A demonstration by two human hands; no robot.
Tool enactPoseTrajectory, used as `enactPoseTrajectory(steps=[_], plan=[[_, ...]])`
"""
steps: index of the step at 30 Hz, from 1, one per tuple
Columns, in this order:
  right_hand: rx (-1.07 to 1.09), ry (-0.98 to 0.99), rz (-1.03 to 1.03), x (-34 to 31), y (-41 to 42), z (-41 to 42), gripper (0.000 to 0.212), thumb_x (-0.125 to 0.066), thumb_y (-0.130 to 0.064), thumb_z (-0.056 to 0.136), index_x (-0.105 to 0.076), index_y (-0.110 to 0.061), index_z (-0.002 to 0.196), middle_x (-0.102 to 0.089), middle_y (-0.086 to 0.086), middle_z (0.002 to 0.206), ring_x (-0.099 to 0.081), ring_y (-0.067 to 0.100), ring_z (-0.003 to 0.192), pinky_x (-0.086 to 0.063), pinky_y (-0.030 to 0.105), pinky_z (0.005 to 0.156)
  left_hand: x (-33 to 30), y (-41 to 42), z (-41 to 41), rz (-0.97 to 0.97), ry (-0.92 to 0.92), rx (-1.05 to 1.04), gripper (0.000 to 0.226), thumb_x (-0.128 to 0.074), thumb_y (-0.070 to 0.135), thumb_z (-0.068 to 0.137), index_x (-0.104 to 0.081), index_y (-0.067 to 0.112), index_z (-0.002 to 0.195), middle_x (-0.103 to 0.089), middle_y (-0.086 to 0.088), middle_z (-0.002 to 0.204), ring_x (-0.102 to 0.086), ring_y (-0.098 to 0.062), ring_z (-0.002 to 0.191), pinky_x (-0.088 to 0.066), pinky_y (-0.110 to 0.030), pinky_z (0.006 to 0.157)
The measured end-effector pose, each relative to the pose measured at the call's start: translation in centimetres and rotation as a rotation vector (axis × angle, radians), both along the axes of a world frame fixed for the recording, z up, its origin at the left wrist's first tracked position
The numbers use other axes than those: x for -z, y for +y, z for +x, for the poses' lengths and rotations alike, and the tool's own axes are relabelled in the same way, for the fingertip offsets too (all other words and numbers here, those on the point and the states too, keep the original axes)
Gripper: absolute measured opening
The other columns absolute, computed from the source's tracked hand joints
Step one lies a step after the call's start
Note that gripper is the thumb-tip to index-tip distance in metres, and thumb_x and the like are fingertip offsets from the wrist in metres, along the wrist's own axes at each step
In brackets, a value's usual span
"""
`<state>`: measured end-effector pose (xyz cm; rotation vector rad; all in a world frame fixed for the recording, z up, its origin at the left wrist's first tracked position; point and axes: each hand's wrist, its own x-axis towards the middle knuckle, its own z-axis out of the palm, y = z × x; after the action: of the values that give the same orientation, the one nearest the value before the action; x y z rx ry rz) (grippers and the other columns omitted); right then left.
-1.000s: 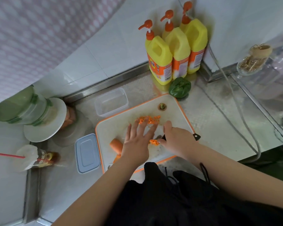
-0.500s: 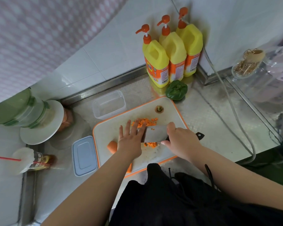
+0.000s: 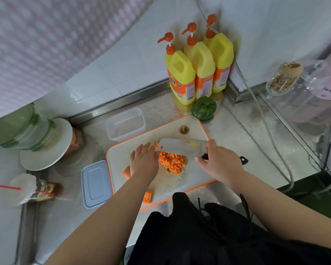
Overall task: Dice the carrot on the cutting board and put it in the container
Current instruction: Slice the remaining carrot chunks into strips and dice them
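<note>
Soft, even daylight fills the scene, bright on the white tiles beyond the right hand (image 3: 221,165). Shadows are faint. The steel counter (image 3: 237,134) right of that hand shows dull glare. Wide-angle distortion bends wall lines toward the edges. The cup (image 3: 30,188) far left of the left hand (image 3: 144,162) is blurred.

Right hand (image 3: 221,165) grips cleaver (image 3: 182,149) over diced carrot (image 3: 171,163).

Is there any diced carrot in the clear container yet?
No, the clear container looks empty, while the diced carrot lies piled on the cutting board.
</note>
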<state>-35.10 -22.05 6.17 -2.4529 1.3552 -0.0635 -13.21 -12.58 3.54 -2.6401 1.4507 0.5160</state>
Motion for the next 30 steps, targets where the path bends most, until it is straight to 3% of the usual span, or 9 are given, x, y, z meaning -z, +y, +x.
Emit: enactPoseTrajectory(steps=[5, 8, 12, 15, 17, 19, 23, 26, 30], plan=[[0.058, -0.084, 0.043, 0.4, 0.4, 0.2, 0.041, -0.056, -0.05, 0.089, -0.031, -0.018, 0.092, -0.055, -0.003, 0.074, -0.063, 0.022, 0.07, -0.038, 0.028, 0.055, -0.6, 0.0, -0.7, -0.232, 0.174, -0.135, 0.038, -0.035, 0.016, 0.104, -0.058, 0.022, 0.134, -0.046, 0.006, 0.147, -0.03, -0.017, 0.139, -0.019, -0.031, 0.112], [0.103, -0.125, 0.103, 0.7, 0.7, 0.5, 0.042, -0.058, -0.052, 0.087, -0.031, -0.02, 0.091, -0.06, -0.002, 0.075, -0.063, 0.024, 0.069, -0.046, 0.031, 0.057, -0.9, 0.1, -1.1, -0.304, 0.226, -0.181, 0.031, -0.045, 0.022, 0.102, -0.068, 0.028, 0.121, -0.055, 0.011, 0.135, -0.033, -0.016, 0.131, -0.023, -0.03, 0.101], [0.141, -0.189, 0.194, 0.7, 1.2, 1.0, 0.04, -0.058, -0.052, 0.087, -0.033, -0.021, 0.092, -0.061, -0.003, 0.076, -0.062, 0.022, 0.068, -0.051, 0.035, 0.061, -0.7, 0.2, -1.3, -0.339, 0.244, -0.283, 0.017, -0.065, 0.038, 0.091, -0.075, 0.029, 0.101, -0.052, 0.01, 0.119, -0.035, -0.016, 0.119, -0.026, -0.029, 0.096], [0.112, -0.203, 0.225, 0.5, 1.6, 1.4, 0.038, -0.058, -0.051, 0.088, -0.035, -0.021, 0.094, -0.062, -0.003, 0.076, -0.06, 0.02, 0.066, -0.05, 0.033, 0.059, -1.2, 0.1, -1.6, -0.325, 0.222, -0.303, 0.015, -0.067, 0.039, 0.089, -0.065, 0.024, 0.089, -0.047, 0.008, 0.097, -0.041, -0.019, 0.108, -0.032, -0.032, 0.09], [0.089, -0.187, 0.227, 0.4, 1.9, 1.6, 0.037, -0.057, -0.05, 0.089, -0.035, -0.022, 0.095, -0.062, -0.003, 0.075, -0.057, 0.018, 0.062, -0.044, 0.03, 0.055, -1.7, 0.2, -1.8, -0.295, 0.207, -0.37, 0.009, -0.057, 0.027, 0.093, -0.058, 0.021, 0.099, -0.045, 0.006, 0.087, -0.047, -0.025, 0.102, -0.03, -0.033, 0.083], [0.065, -0.152, 0.186, 0.4, 2.0, 2.0, 0.038, -0.057, -0.05, 0.089, -0.033, -0.021, 0.095, -0.06, -0.003, 0.074, -0.053, 0.017, 0.059, -0.041, 0.028, 0.053, -1.7, 0.8, -2.0, -0.291, 0.203, -0.444, 0.026, -0.049, 0.019, 0.091, -0.051, 0.022, 0.116, -0.051, 0.001, 0.091, -0.051, -0.027, 0.099, -0.028, -0.034, 0.082], [0.042, -0.048, 0.061, 0.4, 2.2, 2.4, 0.039, -0.056, -0.051, 0.089, -0.032, -0.02, 0.095, -0.059, -0.005, 0.075, -0.052, 0.015, 0.06, -0.039, 0.026, 0.05, 0.0, 2.6, -3.3, -0.366, 0.226, -0.55, 0.058, -0.045, 0.014, 0.093, -0.027, 0.018, 0.149, -0.064, -0.002, 0.113, -0.046, -0.025, 0.109, -0.025, -0.038, 0.104], [0.017, -0.025, 0.0, 0.7, 2.4, 2.5, 0.038, -0.055, -0.05, 0.09, -0.039, -0.018, 0.101, -0.063, -0.002, 0.081, -0.061, 0.017, 0.07, -0.048, 0.028, 0.057, 0.4, 2.9, -4.9, -0.397, 0.056, -0.359, 0.083, -0.05, 0.004, 0.085, -0.013, 0.03, 0.154, -0.038, -0.006, 0.146, -0.036, -0.03, 0.126, -0.024, -0.041, 0.109], [-0.084, 0.016, -0.098, 0.9, 3.1, 3.0, 0.044, -0.058, -0.05, 0.089, -0.045, -0.011, 0.106, -0.064, 0.002, 0.087, -0.064, 0.022, 0.08, -0.042, 0.03, 0.061, 1.3, 1.9, -5.8, -0.303, -0.163, 0.235, 0.092, -0.055, 0.01, 0.075, -0.014, 0.041, 0.151, -0.02, -0.004, 0.155, -0.025, -0.035, 0.141, -0.027, -0.055, 0.113]])
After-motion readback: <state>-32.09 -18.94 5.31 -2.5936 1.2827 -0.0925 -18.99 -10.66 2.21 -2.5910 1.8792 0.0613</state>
